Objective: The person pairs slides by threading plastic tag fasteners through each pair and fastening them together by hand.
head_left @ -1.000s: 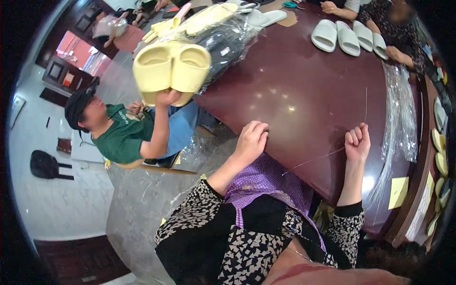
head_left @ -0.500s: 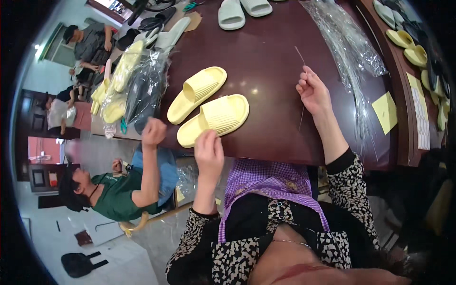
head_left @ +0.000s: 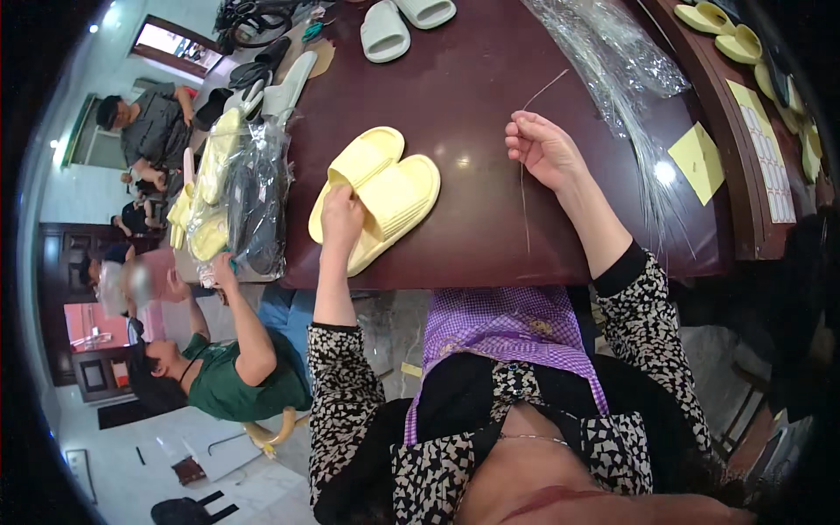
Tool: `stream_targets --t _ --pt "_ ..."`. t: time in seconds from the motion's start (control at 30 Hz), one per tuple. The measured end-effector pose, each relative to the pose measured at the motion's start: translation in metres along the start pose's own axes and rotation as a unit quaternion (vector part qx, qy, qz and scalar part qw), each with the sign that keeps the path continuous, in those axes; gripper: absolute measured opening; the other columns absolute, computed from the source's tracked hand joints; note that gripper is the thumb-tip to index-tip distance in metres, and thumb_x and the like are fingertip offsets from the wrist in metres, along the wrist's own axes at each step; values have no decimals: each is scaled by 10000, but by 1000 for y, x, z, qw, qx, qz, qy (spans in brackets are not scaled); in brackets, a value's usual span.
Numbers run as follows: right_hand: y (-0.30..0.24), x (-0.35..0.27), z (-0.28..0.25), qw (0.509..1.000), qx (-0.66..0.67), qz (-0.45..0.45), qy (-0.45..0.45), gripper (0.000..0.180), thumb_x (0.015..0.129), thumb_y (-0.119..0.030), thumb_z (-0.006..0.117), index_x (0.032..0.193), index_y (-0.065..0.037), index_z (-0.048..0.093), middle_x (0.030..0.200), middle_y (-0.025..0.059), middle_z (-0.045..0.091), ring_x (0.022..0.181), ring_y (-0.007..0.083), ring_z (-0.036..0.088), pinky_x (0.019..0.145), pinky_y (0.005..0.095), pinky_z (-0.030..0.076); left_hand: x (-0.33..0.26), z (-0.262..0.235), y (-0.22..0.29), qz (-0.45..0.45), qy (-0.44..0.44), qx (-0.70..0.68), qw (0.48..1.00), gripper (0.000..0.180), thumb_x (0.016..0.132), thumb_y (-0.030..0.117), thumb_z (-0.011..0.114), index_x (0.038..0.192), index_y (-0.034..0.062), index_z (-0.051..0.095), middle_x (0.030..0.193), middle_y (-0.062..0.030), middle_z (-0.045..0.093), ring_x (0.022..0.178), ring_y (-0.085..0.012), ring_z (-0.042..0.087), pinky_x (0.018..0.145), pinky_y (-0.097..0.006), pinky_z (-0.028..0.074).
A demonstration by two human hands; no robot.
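Observation:
A pair of pale yellow slide slippers [head_left: 407, 194] lies side by side on the dark red table, toes pointing away and to the right. Between their straps, my left hand [head_left: 341, 217] has its fingers closed on the inner strap edges, partly hiding the footbeds. The two slippers touch along their inner sides. My right hand [head_left: 547, 150] is raised over the table to the right of them, thumb and fingers pinching a thin wire tie [head_left: 526, 214]. One end of the tie sticks up past the fingers and the other hangs down.
A bundle of thin wires [head_left: 647, 162] and clear plastic bags [head_left: 604, 52] lie at right, beside a yellow paper [head_left: 697, 164]. Grey slippers [head_left: 385, 33] stand at the far edge. Bagged slippers [head_left: 254, 192] line the left edge, where a co-worker in green [head_left: 236, 376] reaches in.
My left hand has moved up and left onto the slippers, which are now pressed together. My right hand has shifted left with the wire. The co-worker's hand has moved to the bagged slippers.

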State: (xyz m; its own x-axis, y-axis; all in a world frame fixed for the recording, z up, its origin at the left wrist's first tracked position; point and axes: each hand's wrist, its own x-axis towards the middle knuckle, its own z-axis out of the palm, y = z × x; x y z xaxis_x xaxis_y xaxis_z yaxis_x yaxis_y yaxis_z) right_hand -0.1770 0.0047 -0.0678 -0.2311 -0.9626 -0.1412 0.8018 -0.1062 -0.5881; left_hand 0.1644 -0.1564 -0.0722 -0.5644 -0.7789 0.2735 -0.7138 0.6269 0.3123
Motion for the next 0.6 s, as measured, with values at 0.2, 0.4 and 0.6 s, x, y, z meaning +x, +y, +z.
stream_targets --t 0.2,0.4,0.6 --pt "-14 -3 -1 999 -3 -37 -20 136 860 -135 592 971 -59 575 842 50 615 748 143 593 628 284 480 29 29 98 -39 -19 -95 995 150 743 115 605 725 -26 556 740 -192 572 699 -359 548 651 -436 432" --pt "-28 -8 -3 997 22 -77 -15 120 843 -132 612 940 -63 601 842 40 608 753 126 569 631 273 470 41 51 191 -70 -59 -165 982 233 747 174 644 706 -36 552 680 -184 578 642 -326 566 614 -415 443" --pt "-42 -8 -13 990 41 -118 -58 102 829 -117 628 908 -53 619 811 33 583 676 101 491 610 254 431 29 52 207 -6 -20 -259 966 213 796 148 632 748 -52 578 660 -152 592 561 -256 561 557 -357 447"
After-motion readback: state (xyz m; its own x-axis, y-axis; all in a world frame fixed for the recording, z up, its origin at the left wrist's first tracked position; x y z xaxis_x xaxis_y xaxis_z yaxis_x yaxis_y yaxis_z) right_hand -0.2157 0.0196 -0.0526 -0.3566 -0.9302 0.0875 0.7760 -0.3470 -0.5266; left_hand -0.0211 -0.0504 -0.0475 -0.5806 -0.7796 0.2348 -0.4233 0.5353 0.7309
